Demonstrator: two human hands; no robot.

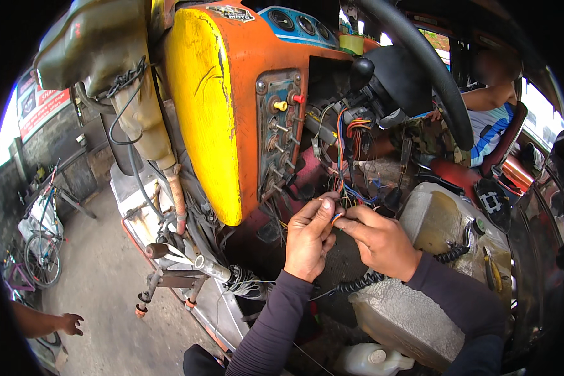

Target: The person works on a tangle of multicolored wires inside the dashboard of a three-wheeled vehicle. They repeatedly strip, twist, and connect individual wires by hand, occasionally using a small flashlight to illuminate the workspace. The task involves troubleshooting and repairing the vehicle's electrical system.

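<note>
Under the steering column hangs a loose bundle of coloured wires (339, 150), red, orange, blue and white, with frayed ends spreading downward. My left hand (309, 241) is closed in a pinch, thumb against forefinger, at the bundle's lower end. Close beside it, my right hand (379, 239) pinches thin wires (337, 218) with blue and orange showing between its fingertips. The fingertips of both hands almost meet; exactly which strands each holds is partly hidden by the fingers.
An orange and yellow dashboard (200, 113) with a switch panel (279, 135) stands left of the wires. Above right is a black steering wheel (435, 75). A silvery engine cover (407, 313) and coiled black cable (363, 282) lie nearby. Another person (492, 113) sits right; someone's hand (69, 323) shows lower left.
</note>
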